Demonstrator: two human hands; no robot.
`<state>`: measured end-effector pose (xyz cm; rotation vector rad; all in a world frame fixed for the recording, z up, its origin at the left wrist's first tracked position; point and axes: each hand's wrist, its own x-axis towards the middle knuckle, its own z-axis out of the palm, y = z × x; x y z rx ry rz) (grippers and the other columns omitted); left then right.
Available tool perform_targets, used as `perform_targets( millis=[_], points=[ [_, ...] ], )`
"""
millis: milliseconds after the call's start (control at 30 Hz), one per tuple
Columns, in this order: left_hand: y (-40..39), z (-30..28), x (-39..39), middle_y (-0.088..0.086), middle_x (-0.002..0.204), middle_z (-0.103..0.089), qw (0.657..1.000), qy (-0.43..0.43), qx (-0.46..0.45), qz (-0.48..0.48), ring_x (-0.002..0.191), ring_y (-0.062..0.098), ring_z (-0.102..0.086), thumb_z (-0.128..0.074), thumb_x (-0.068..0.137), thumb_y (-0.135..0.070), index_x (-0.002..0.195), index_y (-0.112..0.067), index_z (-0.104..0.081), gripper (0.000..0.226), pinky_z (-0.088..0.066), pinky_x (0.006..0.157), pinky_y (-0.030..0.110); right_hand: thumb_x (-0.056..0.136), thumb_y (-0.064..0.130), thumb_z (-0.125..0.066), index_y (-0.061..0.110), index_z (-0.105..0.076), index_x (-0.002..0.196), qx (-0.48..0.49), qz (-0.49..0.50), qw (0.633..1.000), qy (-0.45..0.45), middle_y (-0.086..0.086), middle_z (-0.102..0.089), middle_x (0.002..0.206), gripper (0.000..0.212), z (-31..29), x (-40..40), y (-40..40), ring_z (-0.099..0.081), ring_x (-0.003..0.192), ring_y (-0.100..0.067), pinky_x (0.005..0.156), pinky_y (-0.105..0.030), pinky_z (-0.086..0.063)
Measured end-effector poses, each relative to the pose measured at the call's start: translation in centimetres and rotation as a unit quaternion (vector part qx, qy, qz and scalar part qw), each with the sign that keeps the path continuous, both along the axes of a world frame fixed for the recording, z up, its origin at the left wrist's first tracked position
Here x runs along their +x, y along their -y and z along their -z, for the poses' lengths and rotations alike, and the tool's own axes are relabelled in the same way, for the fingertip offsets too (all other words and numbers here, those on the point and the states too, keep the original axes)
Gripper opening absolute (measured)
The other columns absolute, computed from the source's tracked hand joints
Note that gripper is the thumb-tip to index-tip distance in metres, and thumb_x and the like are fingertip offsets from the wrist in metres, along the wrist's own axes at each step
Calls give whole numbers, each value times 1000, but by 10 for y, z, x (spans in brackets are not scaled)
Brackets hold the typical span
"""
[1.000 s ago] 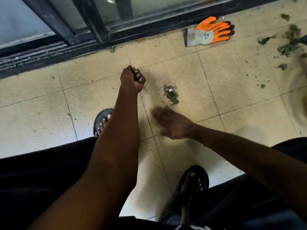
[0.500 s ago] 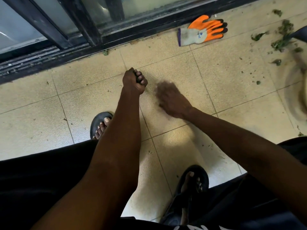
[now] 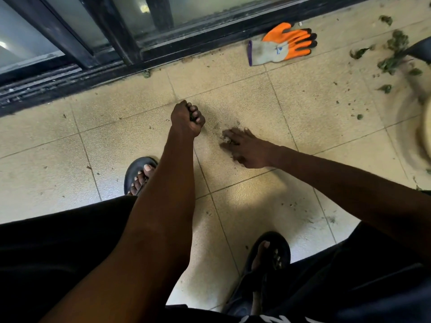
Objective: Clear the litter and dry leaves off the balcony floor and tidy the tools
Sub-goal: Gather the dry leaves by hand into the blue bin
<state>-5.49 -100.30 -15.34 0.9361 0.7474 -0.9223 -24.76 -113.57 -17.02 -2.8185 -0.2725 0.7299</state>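
While crouched over the tiled balcony floor [image 3: 245,94], with both arms stretched toward the sliding door track [image 3: 70,78]. Left hand [image 3: 186,118]: fist curled tight round a small dark wad of leaf litter, knuckles up, held just above the tiles short of the door track. Right hand [image 3: 245,148]: fingers spread and lying low on the floor, tips touching a small clump of litter [image 3: 227,139]; blurred, so cannot tell whether anything is pinched. Lies to the right of the fist and farther from the track.

Orange and grey work glove [image 3: 282,44] flat on the tiles, right against the door track, well beyond the right hand, fingers pointing right. Dry green leaves [image 3: 394,57] scattered farther right along the same stretch of floor, near the frame's edge, with smaller crumbs strewn across the tiles between glove and leaves. Black sandal [image 3: 135,169] on the left foot nearer the track, just left of the left forearm; other sandal [image 3: 272,248] farther from the track, under the right arm. Dark clothing across the bottom of the view.
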Motion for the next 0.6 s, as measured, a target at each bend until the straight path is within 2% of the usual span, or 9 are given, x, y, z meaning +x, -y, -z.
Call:
perform_targets(
  millis=[67,133,167,233,300,367,433,500,600],
  points=[
    [1,2,-5,-4,51,-35,1000,-2,6,9,35,10,-26,-30,106,-26,68,-18,-40,40,-20,39,14,91,11,-57,17,-32,151,-8,-7,1000,16,-14,-10,162,65,-2,-11,-3,-6,149,-37,116,-56,-22],
    [2,3,-11,-4,53,-34,1000,-6,10,18,35,11,-26,-31,106,-27,69,-18,-40,40,-20,39,14,87,2,-57,9,-41,146,-18,-10,997,73,-15,-24,159,62,-8,-23,-8,-22,146,-35,107,-42,-40],
    [4,4,-14,-4,53,-34,1000,-8,12,23,35,11,-26,-31,106,-27,68,-19,-39,40,-20,39,14,84,2,-57,5,-50,140,-23,-19,992,121,-15,-38,153,56,-10,-27,-9,-37,140,-33,94,-32,-50],
    [6,4,-23,-5,51,-34,999,-12,15,36,34,10,-26,-30,106,-28,68,-19,-39,40,-19,39,14,79,6,-56,5,-70,116,-33,-44,976,210,-12,-64,127,39,-11,-36,-11,-64,115,-26,67,-20,-55],
    [9,3,-31,-5,50,-34,998,-17,21,51,34,10,-26,-31,106,-29,68,-19,-40,40,-19,38,15,80,2,-58,5,-74,106,-48,-47,961,270,-11,-70,116,31,-6,-41,-11,-70,103,-25,60,-22,-55],
    [11,3,-38,-4,50,-35,997,-19,28,65,34,10,-27,-33,106,-29,68,-19,-41,40,-19,38,15,72,-4,-76,-1,-70,111,-9,-15,969,245,-16,-67,121,40,4,-44,-8,-68,104,-32,56,-31,-58],
    [13,3,-45,-4,51,-37,996,-17,33,81,34,10,-29,-35,105,-29,69,-17,-43,39,-20,37,14,76,-1,-75,-2,-68,113,8,0,974,227,-17,-66,123,37,6,-45,-9,-68,104,-35,58,-37,-59],
    [15,2,-52,-4,52,-39,994,-14,36,102,34,9,-31,-37,105,-29,71,-15,-46,38,-22,37,15,95,8,-53,0,-62,122,7,31,977,213,-16,-60,133,30,3,-44,-12,-65,109,-34,71,-40,-61],
    [21,-1,-60,-4,52,-40,989,-8,43,140,37,8,-32,-40,104,-32,74,-14,-49,36,-22,38,15,105,23,-34,8,-57,131,16,226,954,196,-15,-58,134,38,-3,-37,-10,-65,108,-31,90,-36,-54]
  ],
)
